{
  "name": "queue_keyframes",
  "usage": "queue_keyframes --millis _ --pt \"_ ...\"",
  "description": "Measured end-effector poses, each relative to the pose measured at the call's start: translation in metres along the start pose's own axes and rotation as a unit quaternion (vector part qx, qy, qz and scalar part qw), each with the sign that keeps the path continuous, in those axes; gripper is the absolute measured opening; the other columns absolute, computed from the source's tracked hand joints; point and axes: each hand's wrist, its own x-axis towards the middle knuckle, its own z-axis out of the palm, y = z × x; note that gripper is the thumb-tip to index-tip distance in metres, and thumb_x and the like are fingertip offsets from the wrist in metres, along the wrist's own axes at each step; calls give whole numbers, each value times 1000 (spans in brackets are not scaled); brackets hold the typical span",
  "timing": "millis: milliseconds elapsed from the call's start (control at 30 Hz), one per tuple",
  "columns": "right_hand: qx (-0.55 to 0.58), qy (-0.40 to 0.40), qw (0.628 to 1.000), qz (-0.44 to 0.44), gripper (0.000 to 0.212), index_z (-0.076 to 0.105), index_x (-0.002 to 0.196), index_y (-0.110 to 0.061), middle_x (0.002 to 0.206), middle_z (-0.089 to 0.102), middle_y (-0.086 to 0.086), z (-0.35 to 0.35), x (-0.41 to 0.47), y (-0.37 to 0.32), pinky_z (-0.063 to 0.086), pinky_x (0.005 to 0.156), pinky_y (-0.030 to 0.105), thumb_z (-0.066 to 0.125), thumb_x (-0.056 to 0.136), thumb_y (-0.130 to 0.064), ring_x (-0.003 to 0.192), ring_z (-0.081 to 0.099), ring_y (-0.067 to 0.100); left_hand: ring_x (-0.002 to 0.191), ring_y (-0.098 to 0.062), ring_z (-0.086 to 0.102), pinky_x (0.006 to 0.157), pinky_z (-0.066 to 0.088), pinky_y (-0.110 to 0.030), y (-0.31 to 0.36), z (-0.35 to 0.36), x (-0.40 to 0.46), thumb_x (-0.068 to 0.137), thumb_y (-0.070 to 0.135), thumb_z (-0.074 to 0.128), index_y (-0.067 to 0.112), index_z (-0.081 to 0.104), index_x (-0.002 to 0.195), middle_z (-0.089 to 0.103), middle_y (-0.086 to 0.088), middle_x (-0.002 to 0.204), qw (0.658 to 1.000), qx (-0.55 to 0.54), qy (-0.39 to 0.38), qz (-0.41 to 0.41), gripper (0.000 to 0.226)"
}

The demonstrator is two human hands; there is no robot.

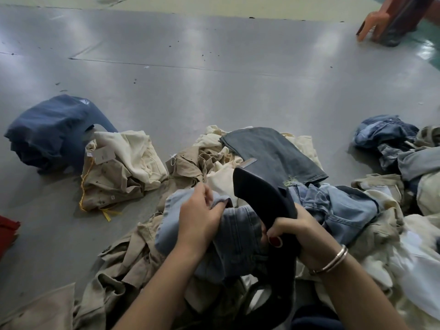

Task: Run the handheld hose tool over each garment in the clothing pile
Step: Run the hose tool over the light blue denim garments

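1. My right hand [294, 232] is curled tight round the dark hose tool [264, 196], low and right of centre in the frame; the thumb (red nail) lies across the grip.
2. The tool's wide black head tilts up and left, toward the centre of the frame, with its mouth just beside the jeans [228, 236].
3. My left hand [202, 210] pinches a fold of the jeans, fingers bent over the pale blue cloth, just left of the tool.
4. The jeans lie bunched between my two hands, on top of the pile [214, 163] of beige, cream and denim clothes that fills the lower middle and right of the frame.
5. A grey garment [273, 153] lies flat on the pile, just above the tool head.
6. A navy bundle [50, 132] sits at the left on the grey floor [214, 79], touching a beige-and-cream heap [123, 167] with a tag.
7. A bangle [333, 260] rings my right wrist.
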Motion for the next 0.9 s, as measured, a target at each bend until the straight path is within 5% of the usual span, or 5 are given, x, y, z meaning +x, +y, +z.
queue_keyframes --millis 300,400,567,800,900 --pt "-69 15 995 -77 20 58 57 -9 53 53 17 11 -16 2 39 42 24 65 39 -10 43 48 21 108 -30 57 82 42 -33 -26 -7 12 99 39 42 13 68 104 63 -10 115 899 392 -179 -79 38" --pt "-57 11 995 -81 28 55 61 -1 54 51 20 6 -16 1 38 40 23 65 37 -12 41 46 18 98 -34 65 81 53 -35 -19 -8 14 102 29 41 -3 64 103 68 -22 104 956 22 -147 -253 39" --pt "-44 112 993 1 20 50 62 2 50 49 19 -1 -10 11 38 38 22 57 43 -1 36 47 22 46 -15 65 44 54 -22 -5 -27 21 100 16 42 3 61 85 67 -9 59 664 -601 -75 -439 28" --pt "58 211 969 -118 6 58 50 -4 49 51 17 -27 4 1 43 42 26 55 46 -1 43 48 24 53 -13 65 47 50 -18 18 -32 4 83 24 61 10 74 79 72 -4 71 824 -343 -254 -373 20" --pt "53 181 975 -121 6 60 49 -5 49 52 17 -25 4 -2 43 41 25 56 46 -1 42 49 24 59 -17 69 54 58 -26 15 -32 7 82 24 63 8 72 84 73 -9 76 793 -434 -186 -386 18"
